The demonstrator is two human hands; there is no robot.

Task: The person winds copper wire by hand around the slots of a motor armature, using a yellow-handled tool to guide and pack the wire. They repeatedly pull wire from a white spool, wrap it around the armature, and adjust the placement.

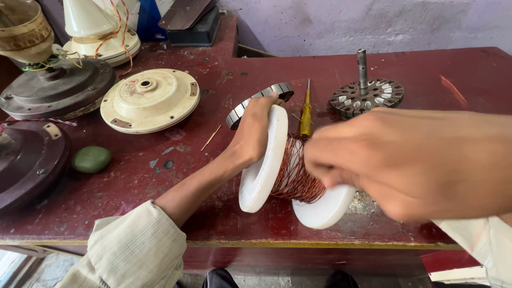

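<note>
Spool: a white plastic spool wound with thin copper wire (294,173) lies on its side near the front edge of a worn dark-red wooden workbench (160,176), its two round flanges standing upright.

Left hand: the left hand (255,133) grips the rim of the far flange, fingers curled over its top edge and steadying it.

Right hand: the right hand (394,160) is blurred and close to the camera, covering the near flange; its fingers appear bent toward the winding, but whether they pinch a strand cannot be told.

Handling: the flanges look stiff, smooth and somewhat slippery, and they seem the safest place to hold. The wire looks fine, springy and easily kinked, with loose turns that could slip off. With so much copper, the spool is probably fairly heavy for its size.

Bench: just behind the spool lie a curved grey slotted metal ring (260,102) and a yellow-handled screwdriver (306,113); farther right stands a round slotted metal core with an upright steel shaft (366,94).

Left side: a cream round fan motor cover (150,100), a dark grey round cover (56,88) and a green oval lump (91,159) rest on the scuffed top.

Room: a pale, rough plastered wall (373,24) backs the bench.
</note>
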